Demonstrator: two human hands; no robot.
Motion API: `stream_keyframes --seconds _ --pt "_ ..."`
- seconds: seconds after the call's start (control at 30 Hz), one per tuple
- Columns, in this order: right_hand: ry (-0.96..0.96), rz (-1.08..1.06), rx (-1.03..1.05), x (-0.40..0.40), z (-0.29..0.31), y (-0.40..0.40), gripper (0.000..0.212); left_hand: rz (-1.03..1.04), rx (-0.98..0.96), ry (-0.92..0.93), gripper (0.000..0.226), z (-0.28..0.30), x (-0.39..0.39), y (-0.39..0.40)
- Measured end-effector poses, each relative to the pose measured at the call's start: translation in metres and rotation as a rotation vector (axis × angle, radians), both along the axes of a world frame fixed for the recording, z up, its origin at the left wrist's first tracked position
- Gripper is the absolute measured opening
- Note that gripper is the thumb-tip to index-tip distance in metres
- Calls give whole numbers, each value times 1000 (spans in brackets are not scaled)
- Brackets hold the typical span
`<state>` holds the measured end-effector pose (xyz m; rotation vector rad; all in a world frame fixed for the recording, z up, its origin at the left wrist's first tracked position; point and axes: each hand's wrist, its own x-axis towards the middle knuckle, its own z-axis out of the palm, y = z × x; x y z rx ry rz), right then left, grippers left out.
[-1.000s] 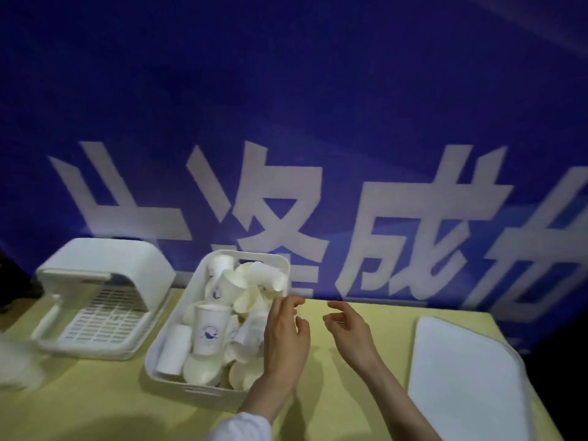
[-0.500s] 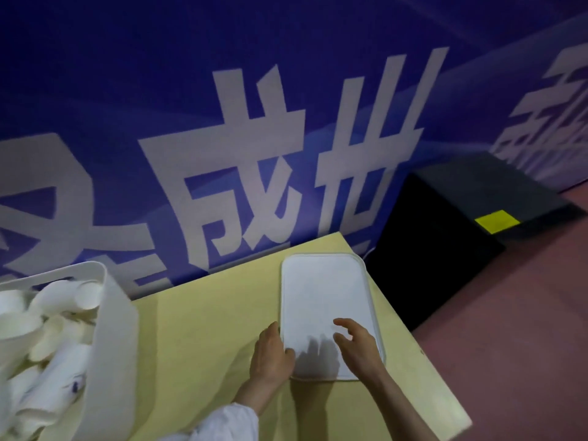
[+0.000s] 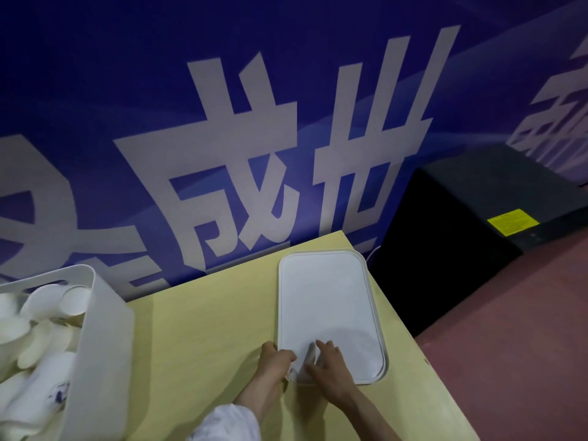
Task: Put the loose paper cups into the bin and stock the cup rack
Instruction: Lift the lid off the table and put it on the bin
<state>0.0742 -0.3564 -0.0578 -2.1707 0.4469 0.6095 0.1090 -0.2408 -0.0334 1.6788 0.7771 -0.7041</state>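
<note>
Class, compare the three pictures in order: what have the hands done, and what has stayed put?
Both hands left the bin of cups and went right to the flat white lid. The left hand now grips its near-left corner; the right hand lies flat on top beside it. The view swung right too. The lid lies in the same place on the table, and the cups remain in the bin.
</note>
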Motion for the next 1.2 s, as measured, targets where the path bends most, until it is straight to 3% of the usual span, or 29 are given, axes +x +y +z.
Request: stream_keyframes --seconds 0.17,0.23,0.33,0.4,0.47,0.57,0.73,0.87,0.97,1.2 --pt "-64 -62 33 2 21 3 93 62 -181 -81 16 24 -6 11" --pt "-128 6 -2 4 37 6 100 94 -254 -166 18 39 -5 13" --pt "-325 106 -102 2 60 18 79 72 -284 -354 16 75 -6 15" --pt "-484 -3 -76 -1 81 26 53 -3 -255 -469 15 99 -8 16" --pt "-578 -203 114 -9 111 38 23 -14 -195 -577 18 118 -11 24" --pt "-645 -432 475 -23 148 58 22 51 -54 -662 26 134 -10 56" --pt "-622 -454 833 -39 183 92 18 229 132 -553 53 141 -13 144" --pt "-484 -416 1122 -39 192 127 27 391 130 -617 28 153 -29 202" --pt "-428 -310 1078 -32 179 160 46 542 159 -730 20 163 -54 251" --pt "-431 -92 519 -32 149 270 42 533 385 -705 13 163 -100 375"
